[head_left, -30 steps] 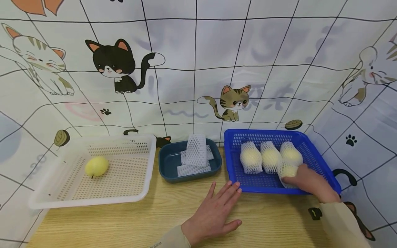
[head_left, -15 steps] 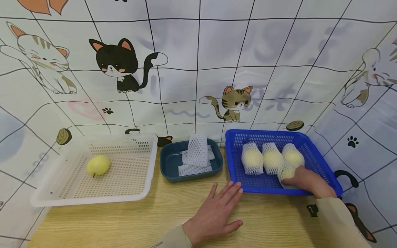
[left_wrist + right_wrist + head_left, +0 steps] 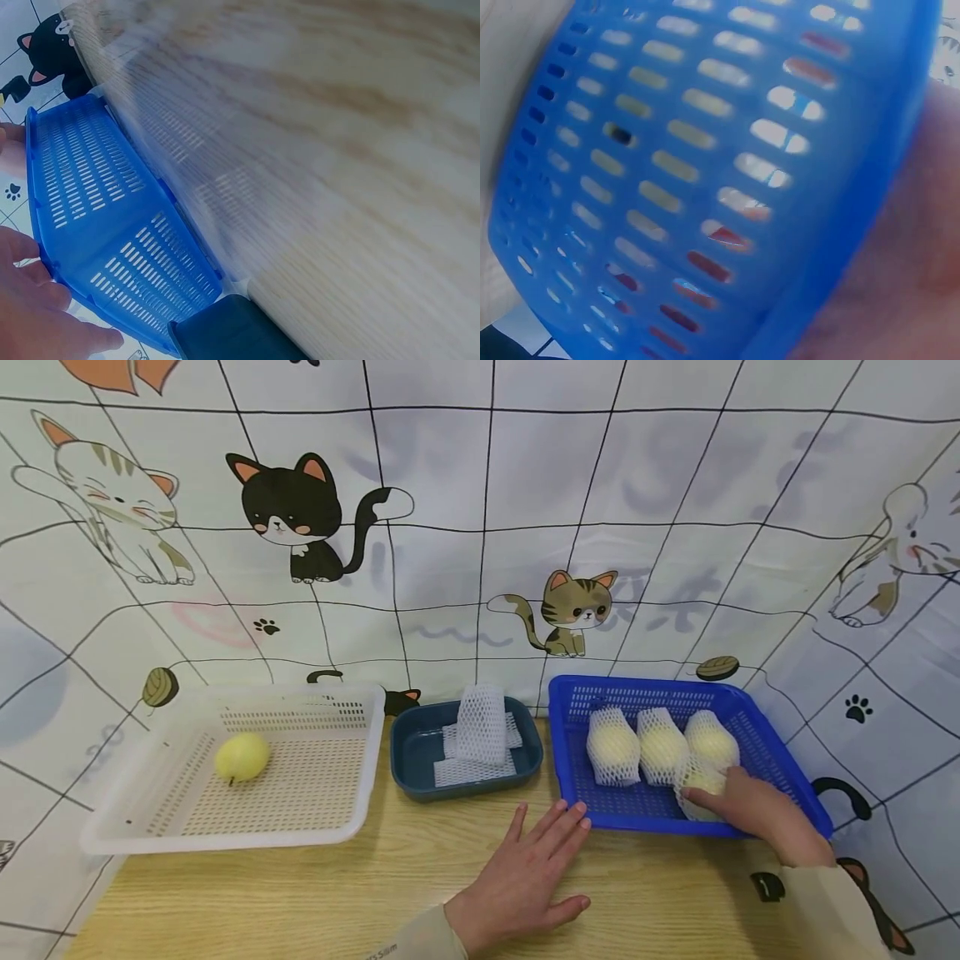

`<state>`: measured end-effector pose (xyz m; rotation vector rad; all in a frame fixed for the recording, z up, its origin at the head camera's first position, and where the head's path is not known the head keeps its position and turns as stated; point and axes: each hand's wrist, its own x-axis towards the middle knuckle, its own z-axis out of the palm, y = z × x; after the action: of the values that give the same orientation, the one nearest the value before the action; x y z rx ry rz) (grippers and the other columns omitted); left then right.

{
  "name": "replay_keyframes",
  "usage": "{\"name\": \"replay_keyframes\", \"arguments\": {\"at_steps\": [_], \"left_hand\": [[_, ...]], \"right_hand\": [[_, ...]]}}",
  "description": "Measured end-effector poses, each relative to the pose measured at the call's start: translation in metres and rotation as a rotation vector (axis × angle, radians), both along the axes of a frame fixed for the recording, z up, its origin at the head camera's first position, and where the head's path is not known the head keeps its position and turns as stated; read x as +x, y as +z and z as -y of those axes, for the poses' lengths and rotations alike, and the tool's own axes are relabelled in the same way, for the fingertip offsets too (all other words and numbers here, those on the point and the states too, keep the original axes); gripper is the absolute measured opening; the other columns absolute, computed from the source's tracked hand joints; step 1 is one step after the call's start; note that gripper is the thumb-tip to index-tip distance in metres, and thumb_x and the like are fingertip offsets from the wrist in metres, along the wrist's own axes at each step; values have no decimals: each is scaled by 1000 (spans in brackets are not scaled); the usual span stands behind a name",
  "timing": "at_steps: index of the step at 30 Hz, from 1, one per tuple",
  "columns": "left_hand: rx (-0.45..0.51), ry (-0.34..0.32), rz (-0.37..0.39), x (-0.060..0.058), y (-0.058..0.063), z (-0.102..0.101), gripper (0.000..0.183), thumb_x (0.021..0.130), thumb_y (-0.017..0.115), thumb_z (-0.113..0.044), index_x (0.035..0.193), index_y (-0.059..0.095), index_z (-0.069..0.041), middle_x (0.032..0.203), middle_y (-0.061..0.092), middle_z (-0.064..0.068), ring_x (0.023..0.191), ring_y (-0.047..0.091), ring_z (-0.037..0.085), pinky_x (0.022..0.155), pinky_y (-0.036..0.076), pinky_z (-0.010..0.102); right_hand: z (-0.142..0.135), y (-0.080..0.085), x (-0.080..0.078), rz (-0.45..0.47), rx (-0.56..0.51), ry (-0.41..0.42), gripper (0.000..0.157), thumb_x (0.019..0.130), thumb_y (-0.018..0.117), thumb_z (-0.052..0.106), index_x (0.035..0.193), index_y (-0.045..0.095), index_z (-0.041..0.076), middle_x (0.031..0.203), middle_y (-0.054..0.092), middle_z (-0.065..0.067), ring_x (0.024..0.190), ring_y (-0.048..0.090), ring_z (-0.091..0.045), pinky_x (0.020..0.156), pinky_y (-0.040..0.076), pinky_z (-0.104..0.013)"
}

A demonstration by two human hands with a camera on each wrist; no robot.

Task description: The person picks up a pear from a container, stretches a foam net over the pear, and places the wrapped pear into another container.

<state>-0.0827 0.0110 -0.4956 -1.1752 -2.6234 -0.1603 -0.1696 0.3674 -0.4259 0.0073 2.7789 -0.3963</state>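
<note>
In the head view, my right hand [image 3: 757, 810] reaches into the blue basket [image 3: 652, 823] and holds a yellow apple in a white foam net [image 3: 697, 787] between thumb and fingers. It sits at the basket's front, in front of several other netted apples [image 3: 613, 747]. My left hand [image 3: 525, 881] lies with straight, spread fingers, its fingertips at the basket's front left corner. In the left wrist view, fingers [image 3: 34, 300] show along the basket's rim. The right wrist view looks through the basket's slotted wall [image 3: 705, 150], which hides most of the right hand.
A white basket [image 3: 247, 842] on the left holds one bare yellow apple [image 3: 242, 757]. Between the baskets, a dark teal tray [image 3: 412, 760] holds several foam nets [image 3: 482, 727]. Everything stands on a wooden table [image 3: 300, 902] against a cat-patterned cloth [image 3: 450, 468].
The head view has shifted slightly, so the scene sits a little further right. Both hands stay in nearly the same places, and the right still holds the netted apple.
</note>
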Motion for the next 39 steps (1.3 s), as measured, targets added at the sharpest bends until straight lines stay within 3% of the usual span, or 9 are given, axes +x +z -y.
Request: {"name": "replay_keyframes", "arguments": {"at_steps": [6,11,20,29,36,39], "left_hand": [[12,0,-9,0,0,2,86,100,48,-67,164,30,-12,173,14,5,158,12,24,116,31,63],[18,8,-18,1,0,4,85,100,48,-68,163,32,-12,173,12,6,158,13,26,117,30,62],[81,58,0,3,3,16,82,99,54,-66,161,35,-15,171,18,13,156,20,34,116,34,60],[255,88,10,-3,14,49,71,96,70,-48,151,46,-9,165,32,14,151,32,36,115,37,58],[410,85,-151,-9,27,89,64,88,77,-25,143,53,-3,149,50,17,137,51,36,107,46,53],[448,123,-171,-10,34,106,54,99,65,-31,143,53,-3,148,51,17,135,52,36,108,46,52]], "right_hand": [[9,4,12,-146,23,-42,104,99,52,68,139,35,-27,137,39,-52,119,47,-66,88,46,-72],[26,3,23,-305,-42,-86,91,101,54,62,142,42,-18,140,43,-47,120,48,-63,86,46,-71],[60,3,43,-511,-151,-71,71,103,60,49,143,49,-8,141,47,-39,123,47,-61,90,41,-73],[97,-8,60,-699,-273,-7,60,101,68,35,142,53,-6,153,40,-31,132,41,-57,95,37,-72],[128,-17,64,-775,-326,75,54,96,74,29,139,57,-1,153,45,-24,130,49,-49,94,42,-68],[140,-21,65,-808,-335,119,53,94,76,26,138,59,1,152,47,-22,128,52,-48,93,44,-67]]}}
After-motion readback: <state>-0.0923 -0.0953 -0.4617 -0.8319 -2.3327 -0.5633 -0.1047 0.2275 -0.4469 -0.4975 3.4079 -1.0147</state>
